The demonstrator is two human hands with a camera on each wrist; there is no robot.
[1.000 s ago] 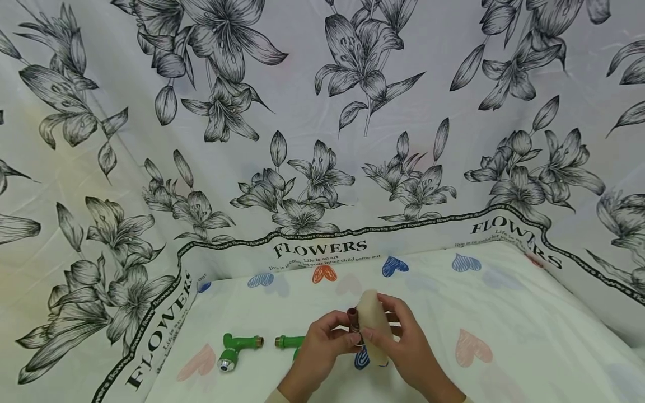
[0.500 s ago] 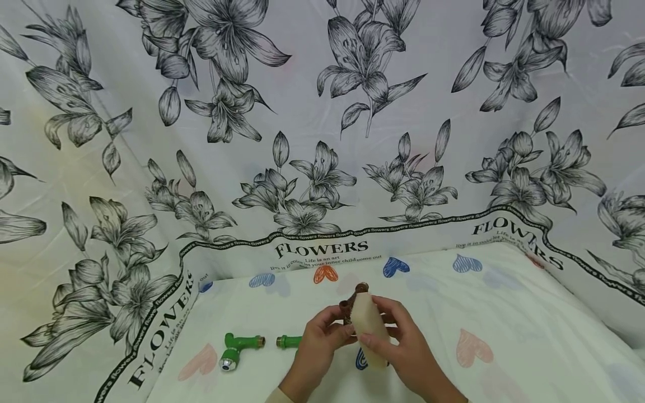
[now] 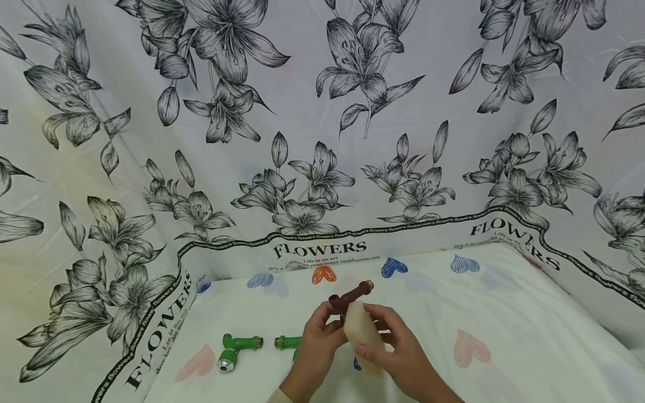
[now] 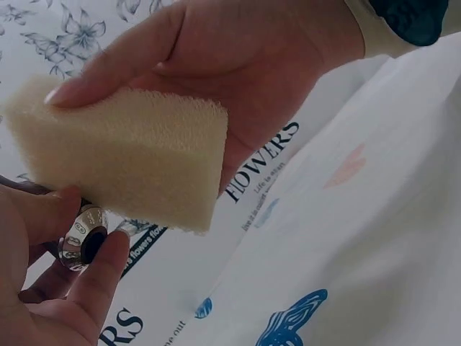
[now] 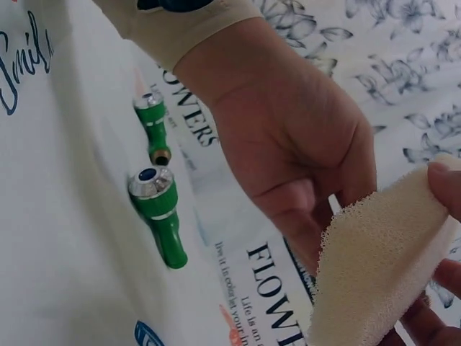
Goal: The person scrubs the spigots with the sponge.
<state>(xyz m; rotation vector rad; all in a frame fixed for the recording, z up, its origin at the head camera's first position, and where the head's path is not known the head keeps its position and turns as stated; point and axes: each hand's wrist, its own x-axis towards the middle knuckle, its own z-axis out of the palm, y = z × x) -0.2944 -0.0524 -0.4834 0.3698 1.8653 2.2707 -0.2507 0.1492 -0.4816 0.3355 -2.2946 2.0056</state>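
My left hand grips a dark red-brown angle valve by its lower end, and its threaded end points up and to the right. In the left wrist view the fingers close round the valve's chrome knob. A cream sponge is held between thumb and fingers of my right hand, close against the near side of the valve. The sponge hides part of the valve's body. In the right wrist view the sponge covers the valve and some fingertips.
Two green angle valves lie on the white heart-print cloth to the left, one farther out and one partly behind my left hand. A flower-print curtain stands behind the cloth.
The valve has swung from mostly hidden behind the sponge to tilted up and right, its threaded end now showing. The sponge has lowered slightly and moved left. The green valves have stayed put.
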